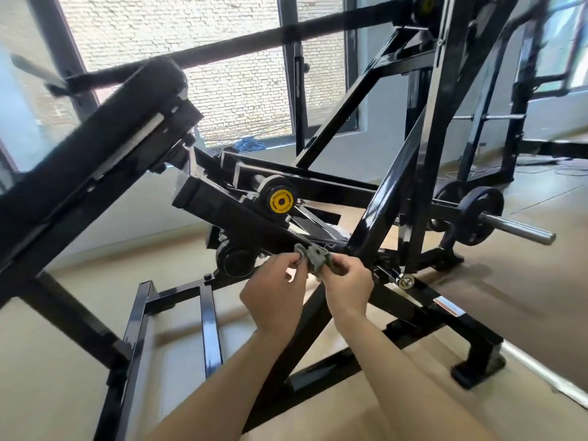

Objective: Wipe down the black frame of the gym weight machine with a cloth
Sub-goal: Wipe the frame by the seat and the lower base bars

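Both hands pinch a crumpled grey cloth [313, 261] just before the black frame [386, 192]: left hand [273, 292] and right hand [348, 288], fingers curled. The cloth's contact with the frame is unclear.

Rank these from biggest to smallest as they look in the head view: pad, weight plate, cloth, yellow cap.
1. pad
2. weight plate
3. cloth, bunched up and partly hidden
4. yellow cap
The pad sits closest to the camera, so it may look bigger than it is.
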